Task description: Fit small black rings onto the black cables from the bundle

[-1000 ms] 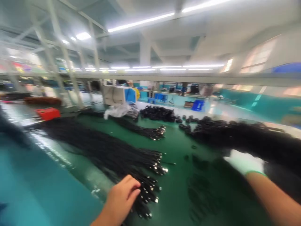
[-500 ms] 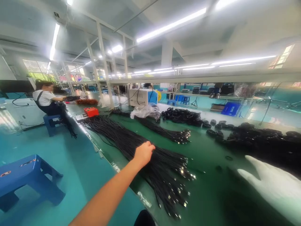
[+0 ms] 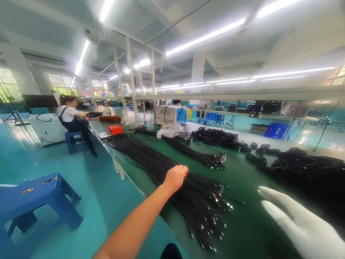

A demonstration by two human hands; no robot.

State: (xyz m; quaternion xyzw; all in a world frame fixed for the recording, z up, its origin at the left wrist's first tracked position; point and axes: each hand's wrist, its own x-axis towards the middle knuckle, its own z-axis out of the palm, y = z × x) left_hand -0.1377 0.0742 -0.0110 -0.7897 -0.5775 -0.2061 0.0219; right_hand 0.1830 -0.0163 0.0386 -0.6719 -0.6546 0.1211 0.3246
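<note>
A long bundle of black cables (image 3: 151, 158) with shiny metal connectors at its near right end lies along the green-topped bench. My left hand (image 3: 175, 178), bare, is over the middle of this bundle, its fingers curled together. Whatever those fingers pinch, if anything, is hidden. Off to the right, my right hand (image 3: 302, 219) wears a white glove and hovers above the bench with thumb and fingers apart, nothing between them. Behind the large bundle lies a smaller cable bundle (image 3: 196, 153). Coiled black cables (image 3: 304, 165) are heaped beyond my right hand.
A red box (image 3: 115, 129) sits at the bundle's far end, with a clear plastic bag (image 3: 174, 131) and a white-and-blue machine (image 3: 171, 114) farther back. A blue stool (image 3: 40, 194) stands left on the floor. Another person (image 3: 70, 115) sits farther along the bench.
The view has turned slightly left, so the scene sits farther right. My right hand has come leftward, and its thumb-to-finger gap is narrower. My left hand stays over the bundle.
</note>
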